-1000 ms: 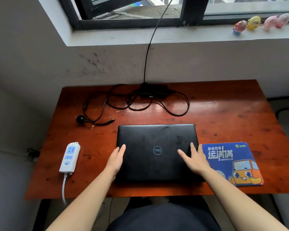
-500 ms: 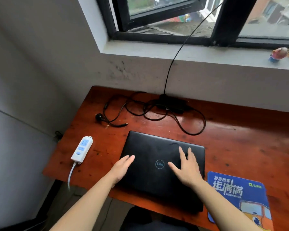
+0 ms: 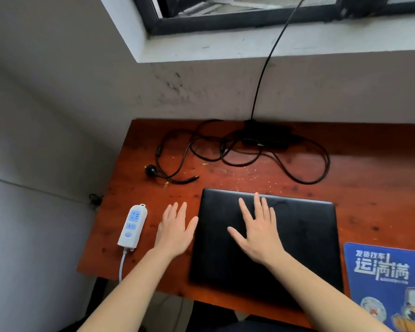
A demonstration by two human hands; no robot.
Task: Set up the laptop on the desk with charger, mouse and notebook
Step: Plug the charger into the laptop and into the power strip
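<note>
A closed black laptop (image 3: pixel 304 236) lies flat near the front of the red-brown wooden desk (image 3: pixel 369 178). My right hand (image 3: pixel 256 231) rests flat on its lid with the fingers spread. My left hand (image 3: pixel 175 228) is held with straight fingers over the desk just left of the laptop, its thumb beside the lid's edge. The black charger brick (image 3: pixel 266 135) sits at the back of the desk with its cable (image 3: pixel 304 173) in loose loops; its wall plug (image 3: pixel 151 170) and barrel tip (image 3: pixel 192 179) lie left of the loops. No mouse or notebook is in view.
A white power strip with blue sockets (image 3: pixel 132 226) lies near the desk's left edge, its cord hanging off the front. A blue printed mouse pad (image 3: pixel 388 279) sits right of the laptop. A thin black wire (image 3: pixel 268 61) runs up to the window sill. Grey wall stands left.
My left hand has slid off the laptop lid to the desk beside it. My right hand has moved left and further up the lid. The camera has swung left and down.
</note>
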